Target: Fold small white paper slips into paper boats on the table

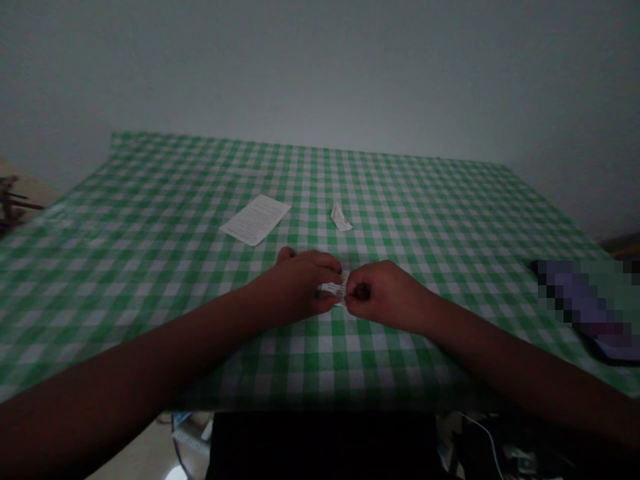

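Note:
Between my two hands, low over the checked tablecloth, is a small piece of printed paper [342,288]. My left hand [307,283] lies across its left part, thumb and fingers closing on it from both sides. On the right edge, my right hand [383,293] pinches the paper, its fingers curled in. Most of the paper is hidden under the fingers. Beyond my left hand a printed sheet [256,220] lies flat and slightly turned. A small crumpled, folded scrap of paper [341,218] rests farther back, in front of my hands.
A green and white checked tablecloth [425,220] covers the table up to the grey wall [320,73]. At the right edge lies a dark-rimmed, pixelated flat object [575,307]. Beneath the front edge, a white cable [485,430] hangs at the right.

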Demonstrator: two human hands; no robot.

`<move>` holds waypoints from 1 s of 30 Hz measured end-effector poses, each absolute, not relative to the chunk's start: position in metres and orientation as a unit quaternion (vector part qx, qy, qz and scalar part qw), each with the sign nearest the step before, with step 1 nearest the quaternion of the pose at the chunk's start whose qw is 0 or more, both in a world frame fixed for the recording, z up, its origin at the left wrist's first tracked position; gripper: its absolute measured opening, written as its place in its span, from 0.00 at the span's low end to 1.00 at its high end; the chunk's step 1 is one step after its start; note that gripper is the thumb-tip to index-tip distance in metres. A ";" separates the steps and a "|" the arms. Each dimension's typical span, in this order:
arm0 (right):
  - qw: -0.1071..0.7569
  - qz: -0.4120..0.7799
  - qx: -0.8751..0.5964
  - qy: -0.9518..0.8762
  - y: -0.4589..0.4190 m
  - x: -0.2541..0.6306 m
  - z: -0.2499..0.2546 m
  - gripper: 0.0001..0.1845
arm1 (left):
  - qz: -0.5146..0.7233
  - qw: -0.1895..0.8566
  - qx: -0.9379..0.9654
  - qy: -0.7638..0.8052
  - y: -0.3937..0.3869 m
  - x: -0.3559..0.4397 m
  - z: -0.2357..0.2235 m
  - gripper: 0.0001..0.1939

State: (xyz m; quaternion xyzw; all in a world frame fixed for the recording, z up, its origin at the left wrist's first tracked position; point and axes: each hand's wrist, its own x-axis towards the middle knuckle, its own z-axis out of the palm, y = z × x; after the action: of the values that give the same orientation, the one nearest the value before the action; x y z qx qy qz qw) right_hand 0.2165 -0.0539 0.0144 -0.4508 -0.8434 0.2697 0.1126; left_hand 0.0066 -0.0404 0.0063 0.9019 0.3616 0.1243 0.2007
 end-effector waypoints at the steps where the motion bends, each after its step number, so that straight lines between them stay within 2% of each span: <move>1: 0.116 0.267 -0.454 -0.842 -0.054 0.217 0.015 0.03 | 0.127 0.200 0.902 0.361 -0.041 0.007 0.006 0.10; 11: 0.103 0.227 -0.433 -0.866 -0.057 0.214 0.014 0.03 | 0.133 0.191 0.903 0.362 -0.045 0.008 0.010 0.07; 19: 0.090 0.206 -0.478 -0.849 -0.054 0.214 0.017 0.04 | 0.136 0.186 0.901 0.367 -0.043 0.009 0.006 0.10; 30: 0.084 0.229 -0.476 -0.845 -0.057 0.211 0.018 0.02 | 0.125 0.200 0.901 0.364 -0.044 0.008 0.009 0.10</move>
State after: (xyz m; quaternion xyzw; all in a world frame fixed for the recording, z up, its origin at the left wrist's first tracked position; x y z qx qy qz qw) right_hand 0.2114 -0.0570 0.0180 -0.4763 -0.8448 0.2288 0.0840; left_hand 0.0077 -0.0442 0.0087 0.9012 0.3639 0.1247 0.1997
